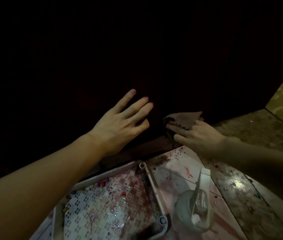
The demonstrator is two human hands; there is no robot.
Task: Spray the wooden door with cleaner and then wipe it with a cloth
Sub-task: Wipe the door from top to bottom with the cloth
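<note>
The dark wooden door (137, 54) fills the upper part of the view and is nearly black in the dim light. My left hand (121, 123) lies flat against its lower part with straight, spread fingers. My right hand (198, 135) presses a brownish cloth (184, 119) with a zigzag edge against the door's bottom edge, with the fingers partly over the cloth. A clear spray bottle (194, 205) with a white trigger head lies on the floor below my right hand, apart from both hands.
A white perforated plastic tray (152, 177), stained red, lies on the floor below my left forearm. The tiled floor (177, 163) shows red splashes and dirt. To the right runs a rough concrete threshold (251, 129) and a patterned floor beyond it.
</note>
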